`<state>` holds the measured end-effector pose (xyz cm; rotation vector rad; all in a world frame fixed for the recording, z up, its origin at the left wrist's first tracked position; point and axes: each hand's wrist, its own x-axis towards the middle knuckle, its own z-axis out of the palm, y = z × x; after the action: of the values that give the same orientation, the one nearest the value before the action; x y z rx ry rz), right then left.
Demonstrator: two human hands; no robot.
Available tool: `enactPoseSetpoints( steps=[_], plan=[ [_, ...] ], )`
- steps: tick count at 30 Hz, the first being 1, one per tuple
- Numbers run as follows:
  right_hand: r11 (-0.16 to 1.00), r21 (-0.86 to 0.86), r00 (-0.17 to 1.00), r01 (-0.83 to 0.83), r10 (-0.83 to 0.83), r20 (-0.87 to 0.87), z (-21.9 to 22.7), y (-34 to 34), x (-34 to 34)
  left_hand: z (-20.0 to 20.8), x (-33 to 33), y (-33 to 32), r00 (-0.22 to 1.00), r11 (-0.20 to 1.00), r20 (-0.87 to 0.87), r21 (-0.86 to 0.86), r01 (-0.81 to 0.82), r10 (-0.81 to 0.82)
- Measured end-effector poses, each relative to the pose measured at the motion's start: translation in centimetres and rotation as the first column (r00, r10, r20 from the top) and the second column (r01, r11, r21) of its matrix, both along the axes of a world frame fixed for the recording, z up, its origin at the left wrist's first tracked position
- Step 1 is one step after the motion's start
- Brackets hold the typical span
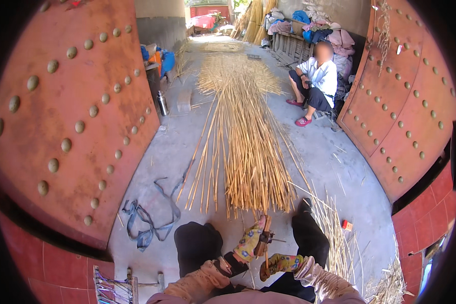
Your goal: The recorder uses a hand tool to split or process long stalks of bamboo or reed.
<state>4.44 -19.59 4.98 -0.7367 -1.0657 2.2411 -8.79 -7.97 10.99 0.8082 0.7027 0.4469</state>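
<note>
Between my knees, my left hand, in a yellow patterned glove, is closed around a small wooden tool with metal parts sticking out to its right. A single reed stalk shows just below the tool, and my right hand, gloved the same way, has its fingers curled at that stalk's lower end. Part of the right hand's grip is hidden by its own fingers. Just ahead of both hands lies a big fanned-out pile of long golden reed stalks, butt ends toward me.
Thin pale split strips lie along my right leg, near a small red box. A tangled grey-blue strap is on the floor at left. A metal flask stands by the left studded door. A person sits low at far right.
</note>
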Motion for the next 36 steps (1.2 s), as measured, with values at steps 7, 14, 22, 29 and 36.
enactPoseSetpoints(
  steps=[7, 14, 22, 29, 36],
  plan=[
    [0.999, 0.007, 0.995, -0.052, 0.052, -0.089, -1.3, -1.6, -0.6, -1.1, -1.4, -2.8, 0.992, 0.992, -0.073, -0.072, -0.106, 0.1],
    [0.994, -0.01, 0.978, -0.106, 0.106, 0.18, -2.5, -2.5, -1.0, -2.0, -3.3, -6.4, 0.994, 0.992, 0.006, -0.049, -0.112, 0.112],
    [0.678, -0.296, 0.721, 0.673, -0.69, 0.059, 8.0, 6.4, -2.7, 0.1, -4.5, -9.6, 0.976, 0.981, 0.205, -0.189, -0.037, 0.077],
    [0.677, -0.112, 0.678, 0.728, -0.735, -0.035, 9.4, 11.3, -4.6, 4.0, -6.1, -8.5, 0.965, 0.992, 0.243, 0.056, -0.114, 0.097],
    [0.766, -0.053, 0.755, 0.64, -0.641, -0.138, 9.3, 11.5, -4.4, 2.2, -6.5, -9.4, 0.994, 0.997, 0.094, 0.045, -0.063, 0.059]
  ],
)
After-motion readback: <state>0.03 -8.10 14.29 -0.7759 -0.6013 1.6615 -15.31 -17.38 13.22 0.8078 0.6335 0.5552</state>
